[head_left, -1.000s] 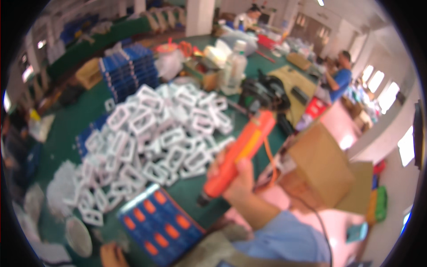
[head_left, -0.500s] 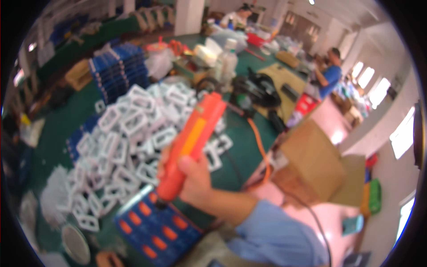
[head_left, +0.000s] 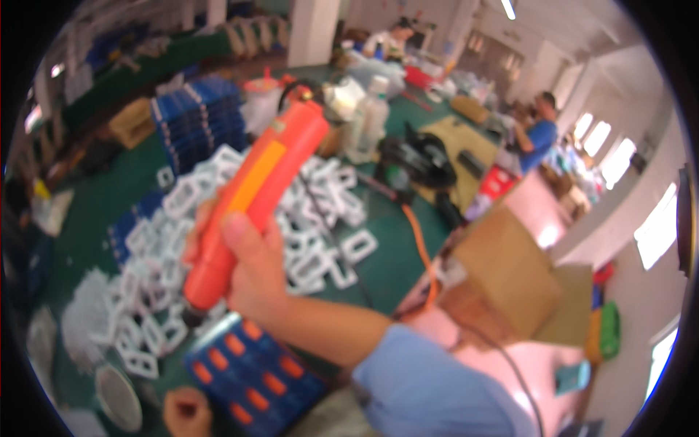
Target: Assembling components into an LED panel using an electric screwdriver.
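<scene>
My right hand (head_left: 255,266) is wrapped round a red electric screwdriver (head_left: 258,200) with an orange strip along its side. The screwdriver tilts, its dark tip (head_left: 193,317) pointing down at the left, over the edge of the white parts. Just below that tip lies a blue tray (head_left: 280,390) with rows of orange pieces in it. Left of the tray, at the lower edge, my left hand (head_left: 188,414) has its fingers curled closed; whether anything is in them is hidden. A large heap of white rectangular frames (head_left: 171,247) covers the bench beyond.
Stacked blue trays (head_left: 200,120) stand behind the heap. A clear bottle (head_left: 368,120) and a black power tool (head_left: 419,160) with an orange cord are farther right. An open cardboard box (head_left: 510,269) stands at right; a round dish (head_left: 119,399) lies lower left. Two people work farther off.
My right hand has carried the screwdriver left and up, its tip off the blue tray's far edge. My left hand has come further into view at the bottom.
</scene>
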Motion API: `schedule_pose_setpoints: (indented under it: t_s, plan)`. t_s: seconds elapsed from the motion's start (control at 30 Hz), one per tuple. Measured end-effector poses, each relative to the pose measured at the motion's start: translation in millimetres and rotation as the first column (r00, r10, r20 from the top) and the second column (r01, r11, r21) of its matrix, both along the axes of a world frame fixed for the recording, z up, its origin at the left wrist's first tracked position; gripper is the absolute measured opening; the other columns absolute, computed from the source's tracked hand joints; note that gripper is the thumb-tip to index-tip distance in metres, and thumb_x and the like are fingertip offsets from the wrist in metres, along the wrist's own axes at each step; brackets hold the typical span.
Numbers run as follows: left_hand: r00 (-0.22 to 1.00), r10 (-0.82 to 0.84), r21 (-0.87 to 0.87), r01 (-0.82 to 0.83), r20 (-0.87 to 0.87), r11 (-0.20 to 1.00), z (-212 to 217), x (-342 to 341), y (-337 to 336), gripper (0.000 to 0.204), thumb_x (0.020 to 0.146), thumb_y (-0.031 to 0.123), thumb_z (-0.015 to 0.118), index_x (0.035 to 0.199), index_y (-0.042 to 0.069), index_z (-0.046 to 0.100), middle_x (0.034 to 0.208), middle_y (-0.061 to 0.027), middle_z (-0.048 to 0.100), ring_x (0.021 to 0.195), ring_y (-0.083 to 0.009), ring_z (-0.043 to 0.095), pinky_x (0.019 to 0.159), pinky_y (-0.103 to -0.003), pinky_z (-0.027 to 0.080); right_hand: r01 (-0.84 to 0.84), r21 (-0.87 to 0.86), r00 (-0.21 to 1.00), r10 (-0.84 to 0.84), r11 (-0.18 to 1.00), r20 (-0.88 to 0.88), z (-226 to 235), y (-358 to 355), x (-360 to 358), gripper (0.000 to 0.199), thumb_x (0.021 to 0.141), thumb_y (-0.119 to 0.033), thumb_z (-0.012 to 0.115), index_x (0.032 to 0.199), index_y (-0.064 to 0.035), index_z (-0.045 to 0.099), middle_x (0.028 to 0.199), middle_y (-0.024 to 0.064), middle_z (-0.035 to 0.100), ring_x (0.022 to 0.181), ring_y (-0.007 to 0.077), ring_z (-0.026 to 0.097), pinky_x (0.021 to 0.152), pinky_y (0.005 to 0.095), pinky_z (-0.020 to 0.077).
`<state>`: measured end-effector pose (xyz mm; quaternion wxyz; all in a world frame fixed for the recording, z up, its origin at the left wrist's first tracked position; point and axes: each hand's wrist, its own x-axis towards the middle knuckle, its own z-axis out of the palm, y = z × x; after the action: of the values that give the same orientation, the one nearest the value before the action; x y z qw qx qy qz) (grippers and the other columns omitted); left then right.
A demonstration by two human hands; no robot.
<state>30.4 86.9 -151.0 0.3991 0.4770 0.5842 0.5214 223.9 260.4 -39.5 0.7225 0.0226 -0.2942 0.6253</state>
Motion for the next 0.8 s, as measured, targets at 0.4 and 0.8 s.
schedule_pose_setpoints:
  t_s: [0.4, 0.8]
  plan:
    - [0.892, 0.091, 0.022, -0.112, 0.443, 0.993, 13, 43, 25, 0.03, 0.084, -0.005, 0.067, 0.111, 0.004, 0.057, 0.097, -0.0046, 0.065, 0.091, -0.0114, 0.062, 0.083, -0.025, 0.05, -0.241, 0.238, 0.945, 0.172, 0.941, 0.279, -17, -21, 15, 0.07, 0.086, -0.06, 0.057, 0.128, -0.0055, 0.045, 0.101, 0.0097, 0.054, 0.083, 0.0257, 0.057, 0.077, 0.0465, 0.0537]
    - [0.906, 0.114, 0.042, -0.144, 0.406, 0.989, 18, 46, 8, 0.037, 0.083, -0.008, 0.066, 0.116, 0.001, 0.052, 0.1, -0.0082, 0.066, 0.095, -0.0135, 0.063, 0.086, -0.026, 0.048, -0.337, 0.245, 0.91, 0.248, 0.909, 0.332, -21, -40, 7, 0.072, 0.081, -0.058, 0.066, 0.127, -0.0083, 0.041, 0.1, 0.0074, 0.052, 0.078, 0.022, 0.056, 0.077, 0.0429, 0.0503]
